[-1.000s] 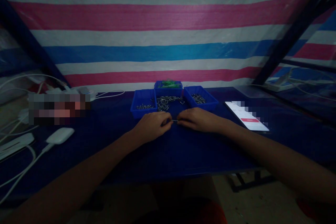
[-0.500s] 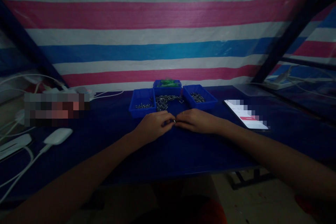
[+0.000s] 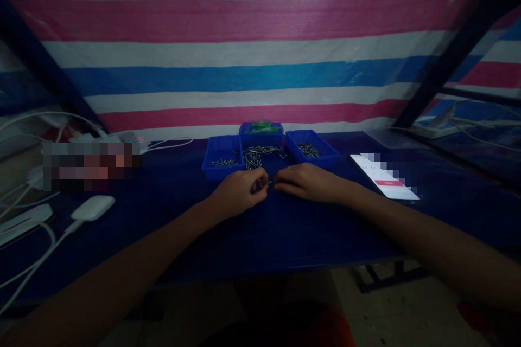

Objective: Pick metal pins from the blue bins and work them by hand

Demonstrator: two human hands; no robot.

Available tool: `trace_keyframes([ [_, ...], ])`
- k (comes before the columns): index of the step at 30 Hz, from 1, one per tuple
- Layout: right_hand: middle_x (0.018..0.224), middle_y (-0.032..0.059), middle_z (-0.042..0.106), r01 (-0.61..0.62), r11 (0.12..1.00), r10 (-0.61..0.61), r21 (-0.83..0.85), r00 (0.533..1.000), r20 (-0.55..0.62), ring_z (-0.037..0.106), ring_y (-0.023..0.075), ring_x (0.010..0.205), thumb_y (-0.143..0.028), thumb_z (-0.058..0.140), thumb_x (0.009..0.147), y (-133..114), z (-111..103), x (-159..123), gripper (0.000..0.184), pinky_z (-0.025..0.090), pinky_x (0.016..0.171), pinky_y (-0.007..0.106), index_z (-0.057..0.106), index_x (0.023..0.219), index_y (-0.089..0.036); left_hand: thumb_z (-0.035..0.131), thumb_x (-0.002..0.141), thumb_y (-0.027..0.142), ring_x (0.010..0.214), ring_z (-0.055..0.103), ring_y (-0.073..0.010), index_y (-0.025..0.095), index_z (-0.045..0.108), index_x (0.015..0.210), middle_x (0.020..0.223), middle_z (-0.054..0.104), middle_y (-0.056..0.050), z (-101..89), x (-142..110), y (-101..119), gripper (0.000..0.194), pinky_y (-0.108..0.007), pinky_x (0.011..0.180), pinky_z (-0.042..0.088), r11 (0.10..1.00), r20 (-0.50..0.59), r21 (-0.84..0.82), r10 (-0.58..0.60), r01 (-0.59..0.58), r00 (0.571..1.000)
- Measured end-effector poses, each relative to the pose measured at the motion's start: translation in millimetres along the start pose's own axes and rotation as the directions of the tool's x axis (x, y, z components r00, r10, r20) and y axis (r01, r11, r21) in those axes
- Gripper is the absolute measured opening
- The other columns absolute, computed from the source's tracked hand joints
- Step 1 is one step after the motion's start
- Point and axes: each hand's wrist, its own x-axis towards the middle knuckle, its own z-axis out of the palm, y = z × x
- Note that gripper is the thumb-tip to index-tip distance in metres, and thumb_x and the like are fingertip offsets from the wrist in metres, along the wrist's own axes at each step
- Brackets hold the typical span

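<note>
My left hand (image 3: 243,191) is closed in a pinch on a small metal pin (image 3: 268,182), whose bright tip points out to the right. Just across a narrow gap is my right hand (image 3: 305,180), fingers bent and pressed together; anything between them is hidden. Beyond my hands lies a loose pile of thin metal pins (image 3: 254,159) on the dark blue table (image 3: 280,233). A left blue bin (image 3: 209,173) and a right blue bin (image 3: 325,160) hold similar metal pieces. Green items (image 3: 262,127) fill the back blue bin (image 3: 246,135).
To the right lies a lit phone (image 3: 378,176). A white charger (image 3: 93,208) with cables sits at the left, near a blurred-out cluster (image 3: 87,161). Behind the table hangs a striped sheet (image 3: 260,21), between dark frame posts (image 3: 451,49).
My hands have parted slightly, leaving a small gap between the fingertips. The metal pin stays in my left fingers. The whole view has shifted a little.
</note>
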Motion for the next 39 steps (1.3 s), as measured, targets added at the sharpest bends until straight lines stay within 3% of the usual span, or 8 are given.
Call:
trace_keyframes([
  [8, 0.076, 0.0045, 0.06, 0.004, 1.0, -0.004, 0.003, 1.0, 0.014, 0.054, 0.0126, 0.068, -0.031, 0.037, 0.09, 0.4, 1.2, -0.3, 0.025, 0.037, 0.062, 0.025, 0.056, 0.089, -0.015, 0.049, 0.081, 0.023, 0.063, 0.052, -0.0095, 0.016, 0.058, 0.085, 0.072, 0.058, 0.0, 3.3, 0.2, -4.7, 0.012, -0.022, 0.057, 0.039, 0.995, 0.049, 0.063, 0.079, -0.082, 0.996],
  [20, 0.072, 0.0041, 0.058, -0.017, 0.999, 0.017, -0.043, 1.0, 0.0, 0.051, 0.0117, 0.063, -0.027, 0.038, 0.089, 1.0, -0.4, -1.5, 0.022, 0.035, 0.059, 0.024, 0.055, 0.086, -0.015, 0.049, 0.081, 0.027, 0.064, 0.054, -0.0104, 0.017, 0.059, 0.088, 0.073, 0.062, 0.0, -2.7, 1.4, -0.8, 0.016, -0.022, 0.056, 0.038, 0.995, 0.075, 0.095, -0.01, 0.003, 0.997],
  [39, 0.072, 0.0042, 0.058, -0.04, 0.998, 0.041, -0.053, 0.999, 0.026, 0.052, 0.0122, 0.063, -0.028, 0.035, 0.09, -0.4, -0.5, -1.3, 0.024, 0.035, 0.059, 0.025, 0.054, 0.085, -0.016, 0.042, 0.084, 0.028, 0.065, 0.053, -0.0106, 0.018, 0.059, 0.088, 0.077, 0.062, 0.0, -2.8, 0.8, -1.0, 0.02, -0.023, 0.058, 0.037, 0.984, 0.047, 0.177, 0.002, -0.011, 0.999],
])
